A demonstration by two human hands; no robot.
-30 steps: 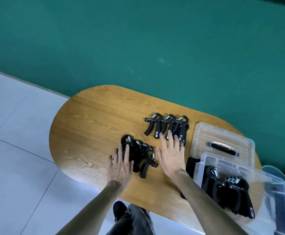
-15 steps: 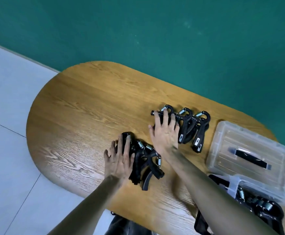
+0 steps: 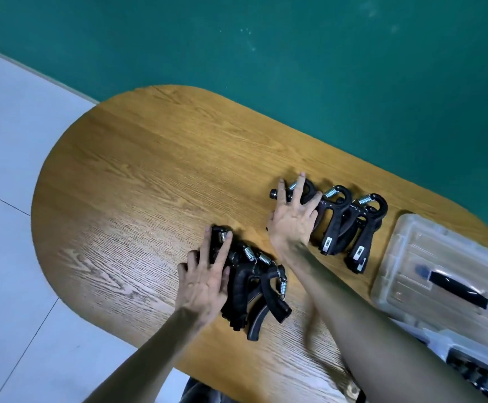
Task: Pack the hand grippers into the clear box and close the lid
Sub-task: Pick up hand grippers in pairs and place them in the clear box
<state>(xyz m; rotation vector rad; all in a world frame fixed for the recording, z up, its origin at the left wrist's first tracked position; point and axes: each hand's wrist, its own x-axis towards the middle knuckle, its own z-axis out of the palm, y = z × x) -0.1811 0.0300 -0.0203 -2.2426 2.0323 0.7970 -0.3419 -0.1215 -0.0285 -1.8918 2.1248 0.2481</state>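
Left hand (image 3: 205, 282) is lying flat, fingers spread wide, palm down on the near pile of hand grippers (image 3: 251, 289); fingertips are reaching over the top spring end of the pile, thumb side is pressing against the black handles, nothing is curled closed around them, so it is touching but not clasping. The rest of that pile is fanning out to the right of the palm and toward the person, springs showing just beyond the knuckles. Right hand (image 3: 293, 219) is also spread open, palm down, covering the leftmost piece of the far row of hand grippers (image 3: 344, 222); index and middle fingers are straddling its spring and hook, thumb is resting on the wooden table (image 3: 138, 175) on the outer left side; cannot tell if any finger is hooking under the handle. Two more grippers of that row are lying just right of this hand, overlapping each other, handles pointing toward the person. The two piles are sitting apart, with the right forearm crossing between them. Further right of the right hand, the clear lid (image 3: 440, 274) with a black handle is lying flat on the table. Nearer the person, at the frame's lower right corner, the clear box (image 3: 469, 349) is showing only partly, with dark grippers inside it, blurred.
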